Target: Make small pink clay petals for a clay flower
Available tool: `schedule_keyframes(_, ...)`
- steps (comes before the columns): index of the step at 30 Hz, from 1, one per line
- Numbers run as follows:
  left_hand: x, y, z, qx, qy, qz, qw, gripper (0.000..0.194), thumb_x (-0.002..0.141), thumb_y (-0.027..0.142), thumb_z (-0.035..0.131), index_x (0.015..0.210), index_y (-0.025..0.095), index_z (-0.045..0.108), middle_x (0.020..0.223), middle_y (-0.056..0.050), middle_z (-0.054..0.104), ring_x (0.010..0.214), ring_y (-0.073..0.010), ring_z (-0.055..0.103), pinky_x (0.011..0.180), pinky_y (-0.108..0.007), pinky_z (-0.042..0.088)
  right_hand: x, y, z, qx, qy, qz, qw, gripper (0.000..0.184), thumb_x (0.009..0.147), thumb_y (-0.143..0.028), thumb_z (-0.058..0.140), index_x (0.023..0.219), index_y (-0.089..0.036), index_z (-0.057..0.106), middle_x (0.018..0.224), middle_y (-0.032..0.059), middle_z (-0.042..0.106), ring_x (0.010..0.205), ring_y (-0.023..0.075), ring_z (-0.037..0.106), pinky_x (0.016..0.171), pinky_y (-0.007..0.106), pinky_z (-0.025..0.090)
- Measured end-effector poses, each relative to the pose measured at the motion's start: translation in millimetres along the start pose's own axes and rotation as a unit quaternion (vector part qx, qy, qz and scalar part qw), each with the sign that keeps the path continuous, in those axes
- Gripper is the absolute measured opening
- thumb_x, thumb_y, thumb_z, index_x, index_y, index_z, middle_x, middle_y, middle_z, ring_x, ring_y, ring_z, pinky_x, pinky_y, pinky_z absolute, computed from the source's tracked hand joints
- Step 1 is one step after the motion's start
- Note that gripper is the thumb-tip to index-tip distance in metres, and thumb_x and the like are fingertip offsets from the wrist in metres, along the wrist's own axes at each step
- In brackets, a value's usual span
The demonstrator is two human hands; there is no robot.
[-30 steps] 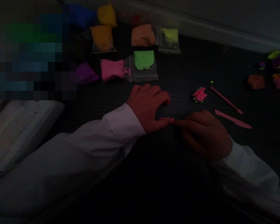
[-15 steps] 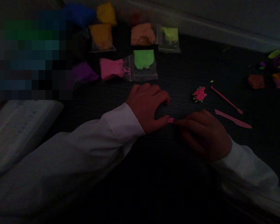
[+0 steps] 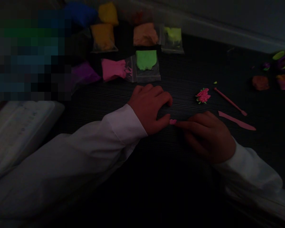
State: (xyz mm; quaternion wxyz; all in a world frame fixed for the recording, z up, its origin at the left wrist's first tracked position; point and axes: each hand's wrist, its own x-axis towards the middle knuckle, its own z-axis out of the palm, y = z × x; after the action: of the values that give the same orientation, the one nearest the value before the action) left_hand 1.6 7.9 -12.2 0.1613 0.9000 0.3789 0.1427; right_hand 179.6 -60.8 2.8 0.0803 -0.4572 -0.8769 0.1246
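Pink bit [image 3: 173, 121]: shows more, maybe easier to work
Left hand [image 3: 150, 109]: open, thumb slid back
Right hand [image 3: 207, 136]: fingertip by the bit; can't tell if gripping

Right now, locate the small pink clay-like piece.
In the head view, the pink clay-like piece is just right of centre, between the left hand and right hand, below and left of the pink-and-green flower.
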Motion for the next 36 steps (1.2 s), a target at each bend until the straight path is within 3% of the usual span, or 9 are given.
schedule_keyframes(36, -5.6, 3.7, -5.5, 0.000, 0.019, 0.004, 1.000, 0.026, 0.062, 0.032, 0.046, 0.083, 0.018, 0.049, 0.080, -0.002, 0.049, 0.076, -0.0186, 0.043, 0.064, -0.034, 0.027, 1.6, -2.5, 2.1, -0.008, -0.003, -0.006, 1.000, 0.029, 0.071, -0.023, 0.041, 0.098, -0.019, 0.051, 0.073, 0.0039, 0.050, 0.063, 0.0135, 0.041, 0.059, 0.028, 0.027)
